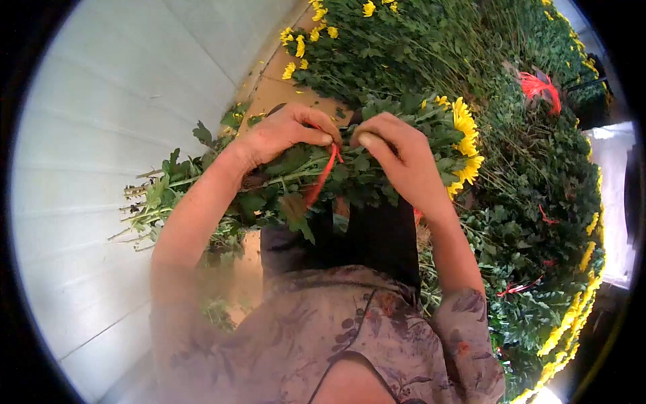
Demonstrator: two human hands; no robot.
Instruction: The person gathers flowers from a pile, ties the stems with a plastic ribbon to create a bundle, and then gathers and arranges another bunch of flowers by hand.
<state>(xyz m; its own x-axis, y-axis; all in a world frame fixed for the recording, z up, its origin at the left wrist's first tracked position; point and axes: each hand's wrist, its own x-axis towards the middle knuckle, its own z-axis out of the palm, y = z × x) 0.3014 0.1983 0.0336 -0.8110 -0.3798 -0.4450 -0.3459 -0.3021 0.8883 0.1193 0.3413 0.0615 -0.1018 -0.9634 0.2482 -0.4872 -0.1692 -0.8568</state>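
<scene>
A bundle of yellow chrysanthemums (464,128) lies across my lap, its blooms to the right and its cut stems (138,215) to the left. Around the middle of the leafy stems goes a red plastic tie (321,176), one strand hanging down the front. My left hand (296,128) is closed, thumb and fingers pinching the tie at the top of the bundle. Just to the right, my right hand (397,145) is also closed, with thumb against curled fingers over the leaves. What its fingertips hold is hidden.
A large heap of chrysanthemum stems (498,236) fills the right side, yellow blooms along its outer edge. On it lie a bunch of red ties (540,91) and a loose red strand (518,287). A pale panelled wall (101,168) stands on the left. Fallen leaves dot the tan floor (282,97).
</scene>
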